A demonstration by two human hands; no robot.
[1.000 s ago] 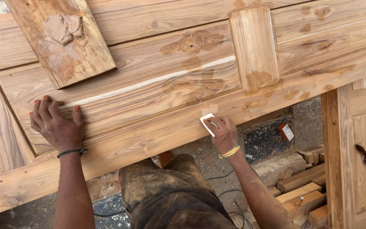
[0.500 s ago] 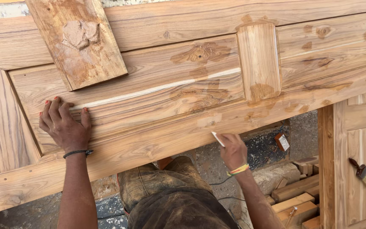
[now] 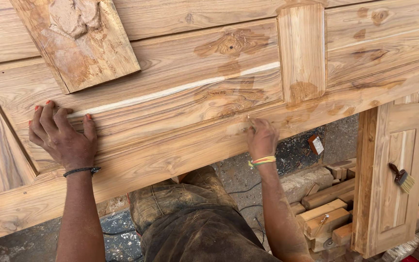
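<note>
A large wooden door panel (image 3: 180, 102) lies flat in front of me. My left hand (image 3: 63, 136) rests palm down on its raised panel, fingers spread. My right hand (image 3: 262, 137) presses a small white scraper (image 3: 251, 121) against the lower rail, where a pale patch of filler shows; the hand hides most of the scraper. A loose wooden board (image 3: 81, 46) with a lump of brown filler paste (image 3: 73, 17) sits on the door at the upper left.
A second, smaller wooden door (image 3: 391, 174) lies at the right with a paint brush (image 3: 401, 177) on it. Wood offcuts (image 3: 326, 213) are stacked on the ground below. My knees in dusty trousers (image 3: 190, 218) are under the door's edge.
My right hand lifted the scraper off the rail's edge, then brought it back up onto the lower rail, a little to the right. The left hand stayed planted. The view shifted slightly.
</note>
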